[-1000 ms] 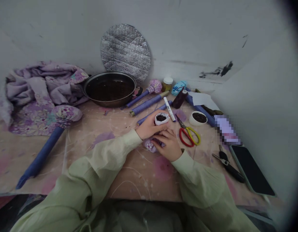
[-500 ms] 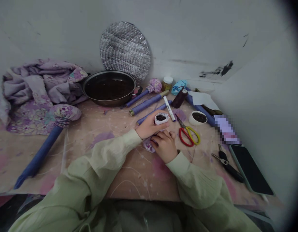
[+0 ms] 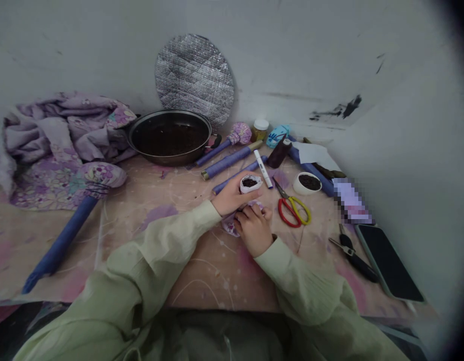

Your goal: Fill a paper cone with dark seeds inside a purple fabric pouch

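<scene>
My left hand (image 3: 231,196) is wrapped round a small white cup (image 3: 250,189) holding dark, crumbly material, its opening facing up. Just below it, my right hand (image 3: 253,231) has its fingers curled on a piece of purple floral cloth (image 3: 229,224); the fingertips are partly hidden. Scissors (image 3: 294,210) with one red and one yellow handle lie to the right of my hands, blades pointing away. Beyond them stands a second white cup (image 3: 306,187) with similar dark contents. A white marker (image 3: 262,168) lies behind my left hand, near a dark thread spool (image 3: 280,153).
A dark pan (image 3: 170,159) stands at the back left, beside bunched floral fabric (image 3: 47,140). A blue-wrapped stick with a padded floral head (image 3: 74,230) lies on the left. Pliers (image 3: 356,258) and a phone (image 3: 390,260) lie at right. Blue-wrapped rods (image 3: 232,161) lie behind my hands.
My right hand has shifted very slightly left and down on the cloth. My left hand keeps its hold on the cup in nearly the same place.
</scene>
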`<state>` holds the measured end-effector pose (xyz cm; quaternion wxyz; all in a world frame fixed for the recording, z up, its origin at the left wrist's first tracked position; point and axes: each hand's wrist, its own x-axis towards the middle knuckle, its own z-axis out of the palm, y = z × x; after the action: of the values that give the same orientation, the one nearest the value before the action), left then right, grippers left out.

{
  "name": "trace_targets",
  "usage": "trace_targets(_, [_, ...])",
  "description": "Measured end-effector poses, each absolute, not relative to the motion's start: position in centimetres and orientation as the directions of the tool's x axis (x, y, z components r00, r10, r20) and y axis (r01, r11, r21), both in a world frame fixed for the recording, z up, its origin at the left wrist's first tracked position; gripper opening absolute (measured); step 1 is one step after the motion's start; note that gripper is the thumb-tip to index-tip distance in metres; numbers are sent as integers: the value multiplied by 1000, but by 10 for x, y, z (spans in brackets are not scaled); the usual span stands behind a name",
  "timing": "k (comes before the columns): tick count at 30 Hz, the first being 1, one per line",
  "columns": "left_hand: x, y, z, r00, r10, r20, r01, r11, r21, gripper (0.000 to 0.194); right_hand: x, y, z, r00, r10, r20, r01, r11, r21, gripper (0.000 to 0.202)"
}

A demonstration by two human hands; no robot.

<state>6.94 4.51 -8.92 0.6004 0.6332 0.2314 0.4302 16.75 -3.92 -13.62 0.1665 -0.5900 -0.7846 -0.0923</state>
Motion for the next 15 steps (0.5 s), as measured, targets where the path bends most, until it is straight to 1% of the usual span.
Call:
trace_targets(7, [70,45,-91,507,821,263,-225,-168,960,40,165,-39,-139,-256,901,351,950,301,-81,15])
trace_targets(13, [68,47,-91,512,813,277,-222,-187,957,42,179,-39,-127,-241,890,386,913,343,-222,8])
trace_targets(15, [67,48,-89,522,807,275,-229,-178,957,43,189,-37,-120,-202,888,413,899,335,-281,8])
